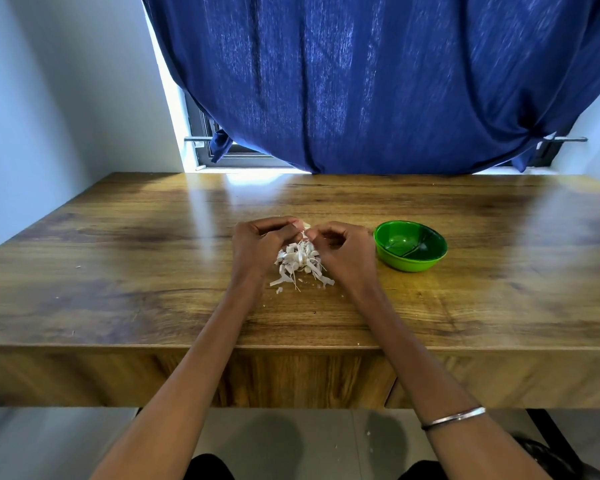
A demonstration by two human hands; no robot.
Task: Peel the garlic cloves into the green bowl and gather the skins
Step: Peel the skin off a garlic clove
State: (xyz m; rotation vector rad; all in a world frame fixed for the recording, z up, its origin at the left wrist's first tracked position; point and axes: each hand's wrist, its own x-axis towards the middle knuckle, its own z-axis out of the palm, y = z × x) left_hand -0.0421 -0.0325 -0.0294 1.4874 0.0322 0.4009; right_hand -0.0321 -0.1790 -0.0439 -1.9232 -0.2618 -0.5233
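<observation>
A pale garlic clove (305,225) sits between my fingertips above the middle of the wooden table (136,271). My left hand (262,244) pinches it from the left with curled fingers. My right hand (343,251) pinches a strand of skin at the clove from the right. Below the two hands lies a heap of white garlic skins (300,263), with loose strips trailing toward me. A green bowl (410,244) stands on the table just right of my right hand; I see no cloves in the part of its inside that shows.
A blue curtain (378,81) hangs behind the table's far edge, over a window. Small skin crumbs (279,290) lie near the heap. A dark object (551,455) sits on the floor at lower right. Bare wood stretches to the left and far right.
</observation>
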